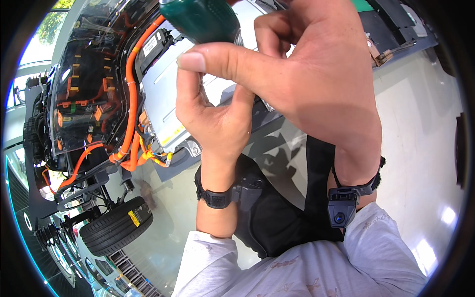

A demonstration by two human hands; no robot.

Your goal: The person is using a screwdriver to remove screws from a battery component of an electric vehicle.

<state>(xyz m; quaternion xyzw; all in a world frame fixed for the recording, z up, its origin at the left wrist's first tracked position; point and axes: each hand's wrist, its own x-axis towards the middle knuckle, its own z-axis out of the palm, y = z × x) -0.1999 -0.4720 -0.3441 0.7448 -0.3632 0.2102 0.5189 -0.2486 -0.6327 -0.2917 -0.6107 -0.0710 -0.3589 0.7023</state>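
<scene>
Close to a green tool (200, 22), the right hand (307, 74) stretches its thumb leftward across the raised left hand (215, 121); whether either grip is closed, I cannot tell.

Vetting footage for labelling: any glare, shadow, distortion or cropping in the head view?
Head view: fisheye bending, dark rim; bright glare spots on the floor at lower right; window partly blown out, upper left; shade across the right hand near the wrist; green tool cropped by the top edge.
</scene>
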